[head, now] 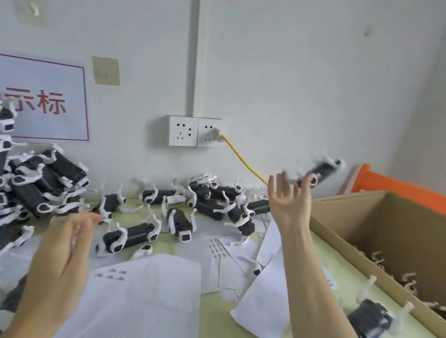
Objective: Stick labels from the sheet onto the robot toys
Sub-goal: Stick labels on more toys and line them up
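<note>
Left hand (67, 238): loosely spread, holding nothing, near the toy pile (9, 174). Label sheet (111, 274): flat, just right of it. Right hand (290, 198): raised, fingers splayed; blurred toy (318, 170) at its fingertips, long axis towards box (403, 223); contact unclear.

Robot toys (3, 178) are heaped on the table (216, 330) at 9 o'clock. More toys (213, 201) lie at 12 o'clock against the wall (282, 65), below the sockets (195, 132). Label sheets (145, 293) lie at centre. A cardboard box (392, 225) stands at 3 o'clock.
</note>
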The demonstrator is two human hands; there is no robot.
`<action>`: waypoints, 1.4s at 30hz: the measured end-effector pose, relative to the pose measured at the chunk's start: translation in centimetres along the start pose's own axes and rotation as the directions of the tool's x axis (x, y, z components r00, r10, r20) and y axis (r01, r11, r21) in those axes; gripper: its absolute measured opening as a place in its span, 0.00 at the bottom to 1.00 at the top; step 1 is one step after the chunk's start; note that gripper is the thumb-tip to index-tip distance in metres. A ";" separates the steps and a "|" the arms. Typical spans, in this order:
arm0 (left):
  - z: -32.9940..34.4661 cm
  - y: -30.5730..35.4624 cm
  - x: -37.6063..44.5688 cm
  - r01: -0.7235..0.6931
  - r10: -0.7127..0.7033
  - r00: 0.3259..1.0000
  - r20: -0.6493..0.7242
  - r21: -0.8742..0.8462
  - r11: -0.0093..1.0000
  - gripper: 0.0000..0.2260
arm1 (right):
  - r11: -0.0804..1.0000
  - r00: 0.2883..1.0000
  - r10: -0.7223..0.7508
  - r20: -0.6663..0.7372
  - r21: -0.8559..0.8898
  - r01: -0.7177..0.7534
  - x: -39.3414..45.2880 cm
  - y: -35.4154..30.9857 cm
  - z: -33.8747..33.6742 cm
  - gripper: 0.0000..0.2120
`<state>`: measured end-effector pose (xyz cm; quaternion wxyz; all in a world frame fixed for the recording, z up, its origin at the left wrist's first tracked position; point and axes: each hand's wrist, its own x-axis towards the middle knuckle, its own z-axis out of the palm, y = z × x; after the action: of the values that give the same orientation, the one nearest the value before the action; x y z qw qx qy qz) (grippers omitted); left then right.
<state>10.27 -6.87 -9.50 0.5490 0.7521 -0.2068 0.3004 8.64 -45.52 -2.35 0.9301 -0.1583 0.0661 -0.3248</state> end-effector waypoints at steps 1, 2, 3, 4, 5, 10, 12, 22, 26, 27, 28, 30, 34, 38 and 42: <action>0.1 0.1 -0.1 -0.017 0.017 1.000 0.010 0.010 1.000 0.18 | 0.999 1.000 -0.017 -0.014 0.040 0.017 0.5 -0.5 -0.4 0.29; 0.2 0.2 -0.2 -0.032 0.031 0.999 0.020 0.015 0.999 0.18 | 0.997 0.999 -0.028 -0.018 0.067 0.029 1.7 -1.0 -0.9 0.33; 0.3 0.3 -0.2 -0.038 0.037 0.999 0.031 0.017 0.999 0.17 | 0.999 0.997 -0.054 -0.051 0.002 0.055 1.9 -1.2 -0.9 0.33; 0.4 0.5 -0.2 -0.036 0.035 0.998 0.043 0.018 0.999 0.17 | 0.998 0.998 -0.048 -0.050 -0.048 0.045 2.3 -1.0 -1.3 0.33; 0.4 0.6 -0.3 -0.029 0.028 0.998 0.053 0.020 0.999 0.17 | 0.991 0.999 -0.024 -0.045 -0.131 0.018 2.7 -0.5 -1.7 0.31; 0.1 1.2 -0.3 -0.022 0.012 0.996 0.087 0.113 0.993 0.16 | 0.878 0.981 0.152 0.122 -0.473 -0.077 1.9 5.2 -1.3 0.17; -0.1 1.2 -0.4 -0.017 0.001 0.995 0.095 0.169 0.986 0.18 | 0.753 0.963 0.203 0.176 -0.657 -0.038 0.4 8.6 -0.7 0.11; -0.5 0.4 -0.4 0.124 -0.156 0.986 0.059 0.364 0.923 0.09 | -0.390 0.566 0.599 0.566 -0.411 0.824 -5.9 21.7 0.0 0.22; -0.4 0.5 -0.4 0.138 -0.169 0.984 0.053 0.364 0.921 0.10 | -0.471 0.592 0.595 0.544 -0.361 0.805 -5.9 23.4 -1.5 0.26; -0.4 0.5 -0.3 0.144 -0.176 0.983 0.054 0.372 0.917 0.10 | -0.483 0.594 0.579 0.558 -0.353 0.802 -5.7 23.4 -1.5 0.26; -0.4 0.5 -0.3 0.151 -0.186 0.981 0.055 0.381 0.912 0.10 | -0.500 0.584 0.573 0.574 -0.320 0.805 -5.6 23.4 -1.5 0.26; -0.4 0.4 -0.4 0.157 -0.194 0.979 0.057 0.390 0.907 0.10 | -0.528 0.552 0.566 0.612 -0.245 0.813 -5.5 23.0 -1.4 0.23; -0.3 0.3 -0.4 0.135 -0.165 0.985 0.046 0.390 0.911 0.10 | -0.468 0.519 0.444 0.730 -0.305 0.829 -6.2 21.7 -1.3 0.20; -0.2 0.3 -0.4 0.139 -0.160 0.987 0.032 0.345 0.928 0.20 | -0.316 0.444 0.281 0.851 -0.355 0.880 -7.5 19.8 -0.7 0.20; -0.2 0.4 -0.2 0.226 -0.236 0.964 0.120 0.094 0.970 0.32 | -0.139 0.341 0.400 0.851 -0.312 0.940 -9.1 18.3 -1.1 0.19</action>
<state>9.85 -6.86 -9.29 0.5354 0.8102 -0.1410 0.1924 11.95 -26.55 -9.36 0.2340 -0.8894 -0.2467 -0.3054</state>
